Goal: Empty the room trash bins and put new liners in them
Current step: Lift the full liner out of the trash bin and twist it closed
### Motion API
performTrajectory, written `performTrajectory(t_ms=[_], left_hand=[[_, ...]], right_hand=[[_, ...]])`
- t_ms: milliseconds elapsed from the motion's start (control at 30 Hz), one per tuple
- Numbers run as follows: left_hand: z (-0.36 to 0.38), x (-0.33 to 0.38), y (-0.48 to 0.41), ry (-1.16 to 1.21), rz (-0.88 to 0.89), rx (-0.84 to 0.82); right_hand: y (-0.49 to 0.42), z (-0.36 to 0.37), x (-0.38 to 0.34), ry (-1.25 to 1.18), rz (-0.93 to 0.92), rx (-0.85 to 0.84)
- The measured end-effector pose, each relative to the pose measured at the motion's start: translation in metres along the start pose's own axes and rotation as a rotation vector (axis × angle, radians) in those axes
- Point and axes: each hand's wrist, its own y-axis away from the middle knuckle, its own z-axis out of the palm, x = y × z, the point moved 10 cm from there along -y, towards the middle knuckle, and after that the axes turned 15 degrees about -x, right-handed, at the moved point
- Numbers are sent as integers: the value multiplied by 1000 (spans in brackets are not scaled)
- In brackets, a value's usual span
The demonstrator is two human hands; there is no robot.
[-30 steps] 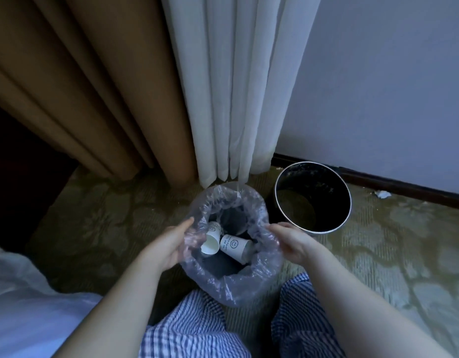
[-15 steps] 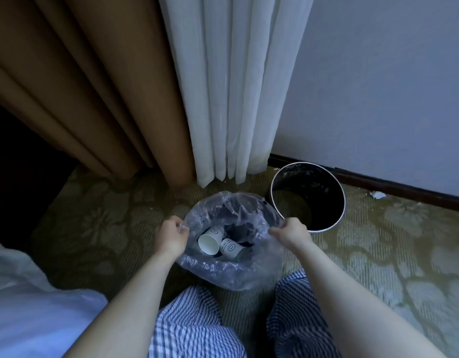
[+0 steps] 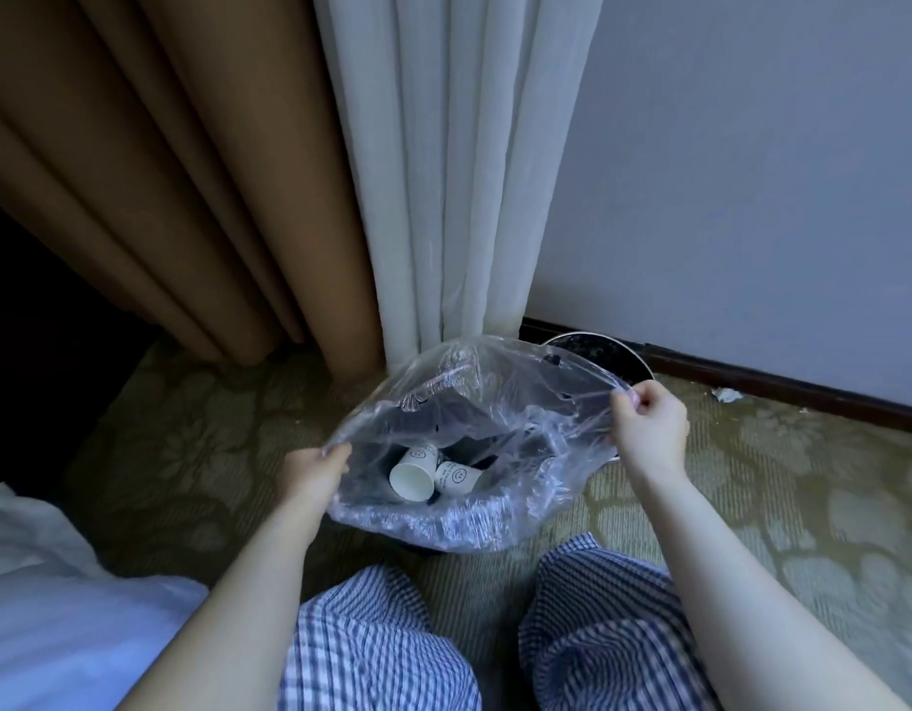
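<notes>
While the left hand [image 3: 315,474] and right hand [image 3: 649,428] each pinch one edge of the clear liner [image 3: 474,397], held open low over the carpet [image 3: 751,505] in front of the black bin [image 3: 610,351], risk: thin film may tear or slip from a pinch, dumping the paper cups [image 3: 418,479] out.

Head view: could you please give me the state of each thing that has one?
Clear plastic liner bag: mouth pulled open.
Two white paper cups: lying tipped inside the bag.
Black round silver-rimmed bin: upright, unlined, partly hidden.
Left hand: grips bag edge.
Right hand: pinches bag edge.
</notes>
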Motion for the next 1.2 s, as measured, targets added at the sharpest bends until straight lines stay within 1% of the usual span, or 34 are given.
performTrajectory(t_ms=[100, 167, 233, 300, 367, 400, 433, 500, 533, 567, 600, 667, 733, 833, 900, 967, 1067, 1100, 1133, 1200], left_hand=[[25, 3, 6, 218, 14, -210], [39, 12, 11, 403, 50, -330], [49, 20, 16, 473, 74, -413], [57, 24, 21, 445, 78, -429], [58, 33, 24, 331, 131, -360], [57, 43, 26, 206, 199, -302], [55, 56, 31, 28, 290, -229], [56, 85, 50, -403, 488, -65], [62, 96, 61, -567, 582, -11], [71, 103, 69, -658, 658, 1], [81, 107, 75, -699, 713, -22], [99, 107, 78, -682, 778, -103], [106, 100, 67, -530, 724, -187], [109, 78, 42, -313, 516, -298], [110, 67, 33, -162, 422, -333], [109, 58, 26, -32, 353, -361], [107, 57, 24, 6, 351, -393], [106, 57, 24, -3, 365, -393], [104, 59, 25, -19, 382, -389], [102, 61, 26, -76, 406, -379]], right_hand=[[3, 9, -8, -81, -39, -81], [7, 22, -16, -111, -65, -180], [13, 41, -20, -168, -62, -305], [19, 61, -20, -179, -35, -409], [25, 80, -20, -175, -17, -493], [29, 90, -21, -196, -7, -531], [33, 98, -23, -228, -1, -567], [41, 114, -29, -265, -7, -638], [44, 121, -31, -266, -13, -671], [47, 128, -33, -259, -18, -701], [49, 133, -34, -245, -24, -726], [52, 142, -36, -228, -34, -763], [54, 147, -39, -243, -47, -788], [61, 158, -42, -280, -39, -858], [68, 165, -42, -252, -40, -917], [77, 174, -43, -246, -35, -1014], [96, 188, -47, -283, -15, -1236], [99, 189, -48, -261, -22, -1280], [100, 188, -47, -238, -26, -1300], [95, 183, -44, -220, 7, -1271]])
